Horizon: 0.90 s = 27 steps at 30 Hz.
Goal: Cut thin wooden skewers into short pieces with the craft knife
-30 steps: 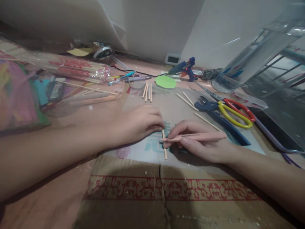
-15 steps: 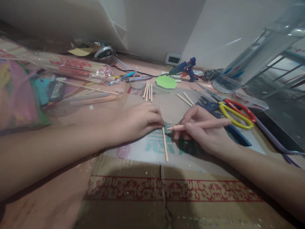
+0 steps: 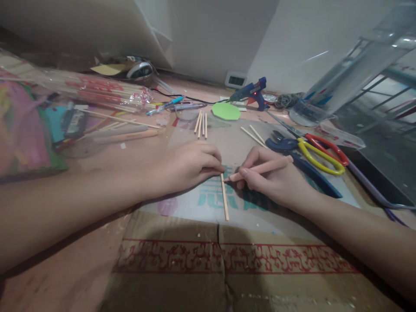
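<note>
A short wooden stick (image 3: 225, 199) lies on a pale printed sheet (image 3: 182, 212), pointing toward me. My left hand (image 3: 191, 164) is closed at the stick's far end, thumb and fingertips together on it. In my right hand (image 3: 269, 175) a pink pen (image 3: 266, 167) is gripped, its tip at the upper part of the stick. Several short sticks (image 3: 201, 125) lie beyond my left hand. Two more sticks (image 3: 258, 134) lie past my right hand, beside blue-handled pliers (image 3: 312, 171).
Red-and-yellow scissors (image 3: 321, 156) and a dark phone-like slab (image 3: 378, 177) are on the right. A blue glue gun (image 3: 250, 92), a green paper octagon (image 3: 225, 111) and a small clock (image 3: 236, 79) stand at the back. Bagged sticks (image 3: 97, 91) lie left; a clear cylinder (image 3: 338, 82) leans right.
My right hand has turned the pen, so its back end has swung left and its tip has come lower onto the stick. My left hand and the stick stay nearly in place.
</note>
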### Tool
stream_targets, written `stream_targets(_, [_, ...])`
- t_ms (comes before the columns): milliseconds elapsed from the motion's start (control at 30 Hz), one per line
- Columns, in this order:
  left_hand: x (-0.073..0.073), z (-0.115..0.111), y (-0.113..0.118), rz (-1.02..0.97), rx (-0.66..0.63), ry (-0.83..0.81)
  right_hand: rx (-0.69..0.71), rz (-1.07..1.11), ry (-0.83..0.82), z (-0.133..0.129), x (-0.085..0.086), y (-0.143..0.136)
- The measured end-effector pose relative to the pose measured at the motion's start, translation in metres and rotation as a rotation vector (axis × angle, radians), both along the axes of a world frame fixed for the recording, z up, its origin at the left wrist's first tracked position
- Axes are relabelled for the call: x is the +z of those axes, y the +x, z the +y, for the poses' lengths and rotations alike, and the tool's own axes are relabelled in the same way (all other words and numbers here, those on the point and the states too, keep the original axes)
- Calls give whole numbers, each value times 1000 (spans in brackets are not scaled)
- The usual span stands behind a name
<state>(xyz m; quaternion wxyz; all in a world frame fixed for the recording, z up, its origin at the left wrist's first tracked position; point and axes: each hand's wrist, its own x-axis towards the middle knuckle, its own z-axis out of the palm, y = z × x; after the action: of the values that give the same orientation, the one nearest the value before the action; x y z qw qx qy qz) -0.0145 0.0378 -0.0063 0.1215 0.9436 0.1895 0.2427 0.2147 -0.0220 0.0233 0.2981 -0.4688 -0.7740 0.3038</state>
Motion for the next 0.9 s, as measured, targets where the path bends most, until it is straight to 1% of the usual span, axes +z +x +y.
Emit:
stream_targets(67, [0, 0, 0, 2, -3, 7, -7, 3, 0, 0, 0, 0])
stream_targets(267, [-2, 0, 1, -28, -16, 27, 68, 22, -12, 0, 1, 1])
stream_targets(333, [-2, 0, 1, -31, -15, 33, 48, 17, -7, 0, 1, 1])
stream_targets(467, [-1, 1, 0, -10, -12, 22, -40, 28, -31, 0, -1, -2])
stream_targets(600, [2, -2, -1, 14, -16, 2, -47, 36, -47, 1, -2, -1])
stream_targets(667, [6, -9, -1, 52, 28, -14, -41, 45, -51, 1, -2, 0])
stream_targets(767, [11, -29, 1, 141, 171, -59, -38, 73, -80, 0, -1, 0])
stream_targets(900, [13, -52, 4, 273, 218, -78, -36, 80, -59, -1, -1, -2])
